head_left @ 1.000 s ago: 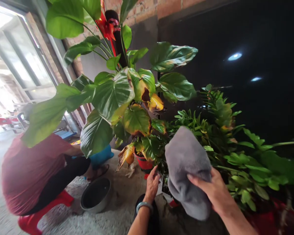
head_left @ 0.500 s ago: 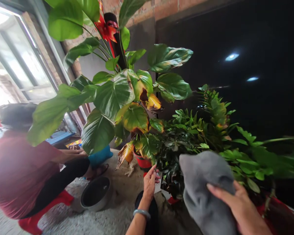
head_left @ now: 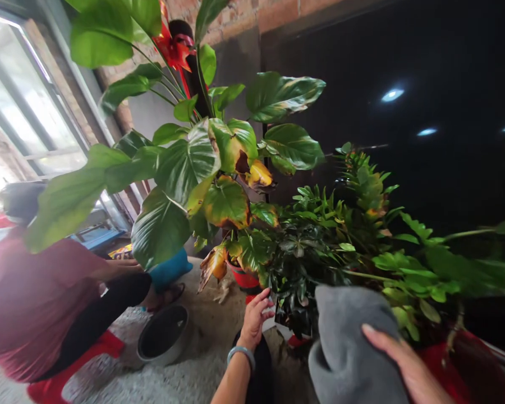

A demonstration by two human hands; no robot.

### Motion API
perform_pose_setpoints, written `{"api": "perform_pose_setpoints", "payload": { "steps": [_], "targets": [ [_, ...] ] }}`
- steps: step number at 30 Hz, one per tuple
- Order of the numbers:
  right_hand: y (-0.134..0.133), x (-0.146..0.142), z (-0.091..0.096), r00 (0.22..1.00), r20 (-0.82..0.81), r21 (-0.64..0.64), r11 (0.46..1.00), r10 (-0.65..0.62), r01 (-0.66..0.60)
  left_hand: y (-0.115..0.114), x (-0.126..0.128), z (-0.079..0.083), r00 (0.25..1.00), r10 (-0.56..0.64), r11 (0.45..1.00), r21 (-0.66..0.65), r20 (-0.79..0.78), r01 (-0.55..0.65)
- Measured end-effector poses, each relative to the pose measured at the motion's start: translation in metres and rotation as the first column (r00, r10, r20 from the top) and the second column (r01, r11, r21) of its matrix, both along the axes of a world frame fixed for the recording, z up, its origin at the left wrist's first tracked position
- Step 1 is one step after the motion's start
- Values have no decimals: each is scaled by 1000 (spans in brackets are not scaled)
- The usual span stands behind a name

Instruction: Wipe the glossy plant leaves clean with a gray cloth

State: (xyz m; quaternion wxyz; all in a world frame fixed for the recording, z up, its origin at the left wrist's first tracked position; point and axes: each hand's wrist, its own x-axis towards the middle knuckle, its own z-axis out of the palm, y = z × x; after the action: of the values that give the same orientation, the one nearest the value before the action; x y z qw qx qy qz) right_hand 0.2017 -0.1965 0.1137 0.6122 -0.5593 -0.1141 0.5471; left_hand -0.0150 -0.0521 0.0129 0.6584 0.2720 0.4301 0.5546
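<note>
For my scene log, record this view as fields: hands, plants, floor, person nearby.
left hand: open, near red pot; contact with foliage unclear
left wrist: bracelet
right hand: holds gray cloth
plants: large-leaved plant, some leaves yellowed and browned; bushier greenery rightward
floor: basin left of left hand
person: seated on red stool

Spreads out as a rough floor (head_left: pixel 124 322) — pale grey at left, browner farther right. Carries a round grey basin (head_left: pixel 174 352), a red stool (head_left: pixel 73 367) near it, the sandalled foot (head_left: pixel 172 295) of a seated person (head_left: pixel 37 303) and, near a red pot (head_left: pixel 242 276), a small pale scrap (head_left: pixel 222 293). Too hidden beneath that pot to tell whether touching it.
</note>
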Motion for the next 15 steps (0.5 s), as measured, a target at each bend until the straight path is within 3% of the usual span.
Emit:
{"api": "perform_pose_setpoints", "payload": {
  "steps": [3,5,7,10,13,15],
  "targets": [
    [31,9,35,990,-69,71,989,-127,132,1,3,3,1000,9,1000,-25,10,-9],
    [53,3,45,975,-170,96,982,-145,162,1,4,5,1000,5,999,-42,8,-5],
    [64,-12,38,955,-293,47,997,-47,64,1,5,6,1000,9,999,-54,8,-8],
    [47,-32,4,918,-363,-79,976,160,-201,1,4,5,1000,27,998,-57,11,-26],
    [11,-31,-19,972,-190,-101,982,136,-157,2,1,4,1000,12,999,-48,13,-11],
    [-3,-19,-11,990,-114,-79,993,80,-89,3,-1,4,1000,0,999,-40,19,1]
  ]
}}
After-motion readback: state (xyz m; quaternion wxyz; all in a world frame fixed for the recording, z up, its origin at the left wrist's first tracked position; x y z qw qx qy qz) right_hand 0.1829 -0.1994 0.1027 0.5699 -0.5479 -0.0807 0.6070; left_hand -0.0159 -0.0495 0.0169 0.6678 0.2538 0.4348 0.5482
